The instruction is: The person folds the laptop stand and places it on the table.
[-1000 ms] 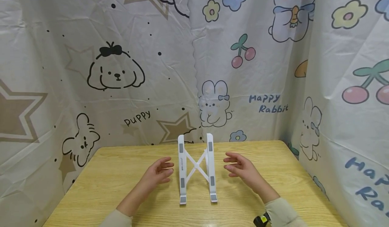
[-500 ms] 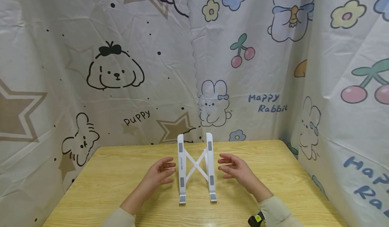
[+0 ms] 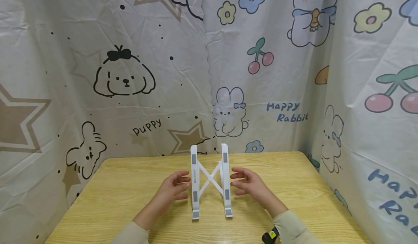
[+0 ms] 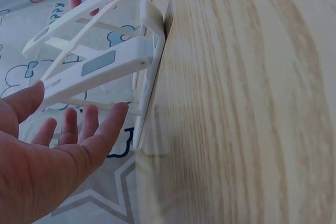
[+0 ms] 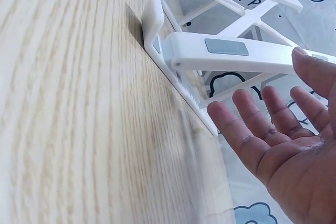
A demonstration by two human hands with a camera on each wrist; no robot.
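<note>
A white folding laptop stand point(image 3: 195, 180) with grey pads and a crossed brace stands unfolded in the middle of the wooden table. Just left of its left rail is my left hand point(image 3: 174, 187), palm turned inward, fingers spread and loosely bent around nothing. My right hand point(image 3: 249, 184) mirrors it close beside the right rail. In the left wrist view the left hand point(image 4: 58, 156) has its thumb and fingers apart near the rail. The right wrist view shows the right hand point(image 5: 294, 150) likewise, its thumb tip near the rail; whether it touches I cannot tell.
The wooden table point(image 3: 137, 178) has rounded far corners. A printed curtain point(image 3: 183, 73) hangs behind it and along both sides. A black strap piece with a yellow-green mark point(image 3: 270, 235) is at my right sleeve point(image 3: 290, 226).
Both hands have moved inward toward the stand, the right one farther than the left. The stand has stayed in place.
</note>
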